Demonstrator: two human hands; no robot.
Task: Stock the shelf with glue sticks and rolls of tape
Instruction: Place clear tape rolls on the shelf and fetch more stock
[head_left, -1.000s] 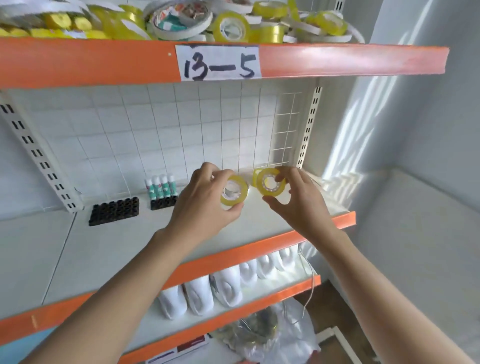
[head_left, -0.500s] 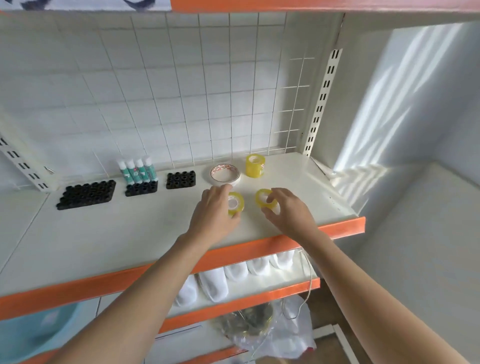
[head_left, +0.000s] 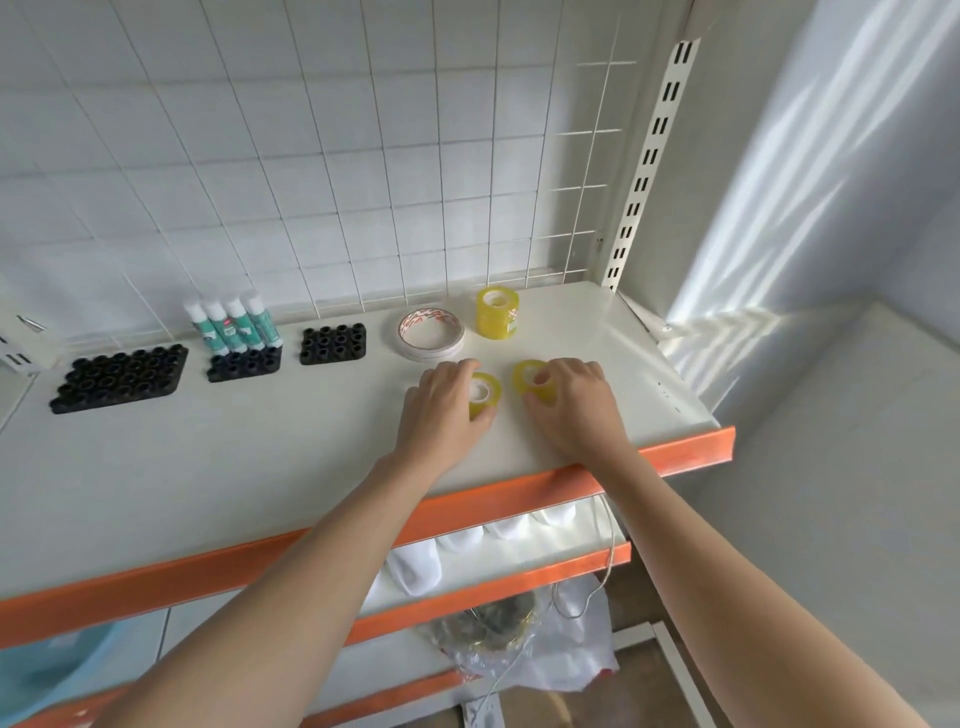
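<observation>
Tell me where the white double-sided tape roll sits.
The white double-sided tape roll lies flat near the shelf's back, between the small black holder and the tall yellow tape stack.

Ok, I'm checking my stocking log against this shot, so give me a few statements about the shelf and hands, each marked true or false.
1. The left hand grips a small yellow tape roll on the shelf. True.
2. The right hand is empty. False: it grips another small yellow tape roll.
3. Four glue sticks stand in a black holder tray. True.
4. The tall yellow tape stack lies on the white tape roll. False: it stands beside it, to the right.
5. The largest black tray, at the left, is full of glue sticks. False: its holes are empty.
</observation>
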